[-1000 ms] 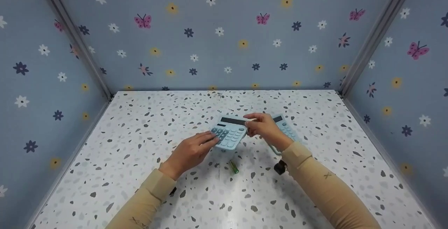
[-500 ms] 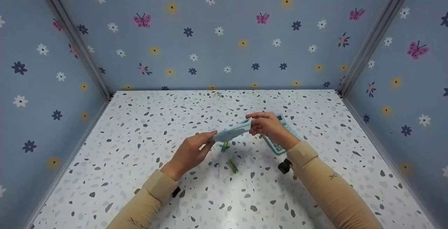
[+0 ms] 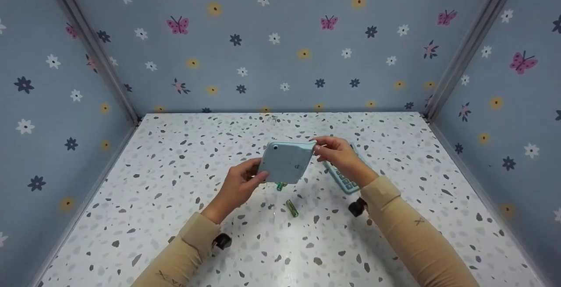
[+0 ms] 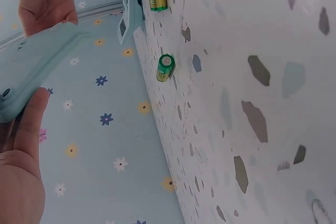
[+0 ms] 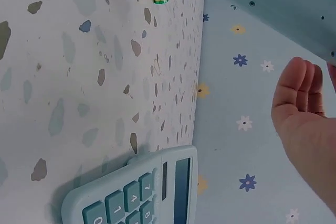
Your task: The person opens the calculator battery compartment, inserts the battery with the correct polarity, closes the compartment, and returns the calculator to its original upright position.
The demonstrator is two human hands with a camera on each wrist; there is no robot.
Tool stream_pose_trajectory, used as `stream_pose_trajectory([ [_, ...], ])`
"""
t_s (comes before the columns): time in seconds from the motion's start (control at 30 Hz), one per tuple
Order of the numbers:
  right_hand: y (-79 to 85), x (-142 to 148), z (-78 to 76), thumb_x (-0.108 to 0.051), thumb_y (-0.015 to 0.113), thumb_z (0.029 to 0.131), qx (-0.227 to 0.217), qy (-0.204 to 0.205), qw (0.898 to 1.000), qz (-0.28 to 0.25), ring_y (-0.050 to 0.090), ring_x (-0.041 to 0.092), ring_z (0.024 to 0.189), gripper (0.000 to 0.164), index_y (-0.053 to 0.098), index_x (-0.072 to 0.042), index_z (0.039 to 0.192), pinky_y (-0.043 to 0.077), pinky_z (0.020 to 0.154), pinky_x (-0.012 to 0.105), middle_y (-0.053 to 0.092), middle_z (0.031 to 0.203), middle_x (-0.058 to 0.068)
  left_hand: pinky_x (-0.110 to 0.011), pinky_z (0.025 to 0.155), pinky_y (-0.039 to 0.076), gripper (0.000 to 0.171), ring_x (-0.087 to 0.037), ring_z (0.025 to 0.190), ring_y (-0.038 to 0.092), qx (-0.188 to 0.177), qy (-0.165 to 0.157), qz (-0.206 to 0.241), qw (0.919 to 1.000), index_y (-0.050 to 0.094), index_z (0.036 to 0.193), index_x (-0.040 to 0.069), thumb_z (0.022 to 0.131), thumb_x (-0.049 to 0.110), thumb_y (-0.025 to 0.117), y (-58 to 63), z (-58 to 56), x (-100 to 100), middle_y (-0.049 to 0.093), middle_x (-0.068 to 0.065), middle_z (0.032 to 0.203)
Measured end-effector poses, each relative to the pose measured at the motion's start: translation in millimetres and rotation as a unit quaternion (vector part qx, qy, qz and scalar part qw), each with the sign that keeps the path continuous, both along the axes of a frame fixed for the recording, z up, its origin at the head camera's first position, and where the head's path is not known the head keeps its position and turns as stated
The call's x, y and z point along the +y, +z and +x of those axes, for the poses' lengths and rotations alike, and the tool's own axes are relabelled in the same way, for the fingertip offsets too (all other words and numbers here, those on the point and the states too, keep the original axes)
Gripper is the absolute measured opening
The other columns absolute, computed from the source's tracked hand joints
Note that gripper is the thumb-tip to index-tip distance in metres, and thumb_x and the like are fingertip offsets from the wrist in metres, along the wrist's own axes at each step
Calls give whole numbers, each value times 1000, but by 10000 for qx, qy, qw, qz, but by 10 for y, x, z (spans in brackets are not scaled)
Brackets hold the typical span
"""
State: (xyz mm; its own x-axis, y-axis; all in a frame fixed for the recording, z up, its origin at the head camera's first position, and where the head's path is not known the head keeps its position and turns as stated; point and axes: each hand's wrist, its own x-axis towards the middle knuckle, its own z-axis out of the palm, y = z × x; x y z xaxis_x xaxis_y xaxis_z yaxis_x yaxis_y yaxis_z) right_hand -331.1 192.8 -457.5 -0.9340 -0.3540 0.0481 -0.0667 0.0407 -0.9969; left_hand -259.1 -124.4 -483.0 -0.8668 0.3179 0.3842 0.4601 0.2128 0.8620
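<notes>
A light-blue calculator [image 3: 284, 164] is held above the table, its back turned toward the head camera. My left hand [image 3: 236, 188] grips its left edge, thumb on the back and fingers behind. At the upper right corner my right hand [image 3: 341, 157] pinches the edge between thumb and fingers. Below it on the table lie green-and-gold batteries: one battery [image 3: 292, 208] in front, and another battery [image 3: 280, 186] partly hidden by the calculator. A second light-blue calculator [image 5: 134, 198] lies keys up under my right hand, partly covered by it in the head view.
The speckled white table [image 3: 175, 168] is bounded at the back and sides by blue flowered panels [image 3: 280, 59]. Grey metal posts [image 3: 473, 46] stand at the corners. A small black device [image 3: 357, 207] sits at the right wrist, and a similar one [image 3: 222, 240] at the left.
The held calculator has been tipped over from keys up, through edge-on, to showing its back. Both hands stay on it. The batteries and the second calculator have not moved.
</notes>
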Motion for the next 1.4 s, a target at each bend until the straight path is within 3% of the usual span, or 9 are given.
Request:
stream_pose_trajectory([
  [0.13, 4, -21, -4, -6, 60, 110, 65, 177, 9992, -362, 73, 15, 109, 22, 71, -3, 128, 62, 100, 35, 74, 115, -1, -33, 92, 66, 40, -39, 119, 75, -563, -59, 424, 9975, 63, 144, -6, 107, 11, 69, 16, -16, -15, 73, -27, 133],
  [0.37, 44, -74, 35, -5, 57, 111, -158, 183, 9963, -821, 72, 17, 107, 18, 69, -11, 124, 64, 96, 33, 73, 118, 1, -38, 93, 66, 41, -39, 125, 73, -1048, -196, 854, 9906, 61, 144, -8, 107, 8, 67, 54, -41, -39, 70, -29, 139],
  [0.63, 90, -127, 81, -7, 58, 111, -118, 143, 9957, -905, 74, 18, 105, 17, 69, -14, 123, 65, 91, 36, 75, 116, 0, -39, 95, 66, 42, -35, 127, 73, -1404, -268, 1081, 9838, 59, 145, -7, 108, 12, 67, 31, -69, -60, 69, -27, 143],
  [0.87, 98, -160, 108, -10, 56, 113, -152, 242, 9929, -1154, 73, 18, 104, 16, 69, -14, 123, 64, 91, 36, 74, 115, 2, -40, 94, 66, 45, -34, 126, 73, -1495, -442, 1229, 9801, 56, 146, -8, 108, 12, 67, 16, -68, -70, 67, -29, 144],
  [1.17, 116, -210, 141, -10, 55, 113, -364, 286, 9872, -1528, 74, 15, 96, 19, 72, -18, 117, 64, 87, 32, 77, 109, 0, -46, 97, 65, 51, -32, 129, 72, -1947, -680, 1556, 9660, 50, 153, -2, 107, 14, 66, 18, -66, -58, 64, -24, 150],
  [1.4, 76, -232, 149, -9, 52, 114, -600, 307, 9826, -1731, 76, 13, 92, 22, 72, -16, 115, 63, 81, 29, 79, 106, 1, -47, 98, 65, 63, -30, 129, 71, -2290, -885, 1863, 9513, 35, 163, 5, 107, 11, 64, 54, -54, -31, 60, -25, 154],
])
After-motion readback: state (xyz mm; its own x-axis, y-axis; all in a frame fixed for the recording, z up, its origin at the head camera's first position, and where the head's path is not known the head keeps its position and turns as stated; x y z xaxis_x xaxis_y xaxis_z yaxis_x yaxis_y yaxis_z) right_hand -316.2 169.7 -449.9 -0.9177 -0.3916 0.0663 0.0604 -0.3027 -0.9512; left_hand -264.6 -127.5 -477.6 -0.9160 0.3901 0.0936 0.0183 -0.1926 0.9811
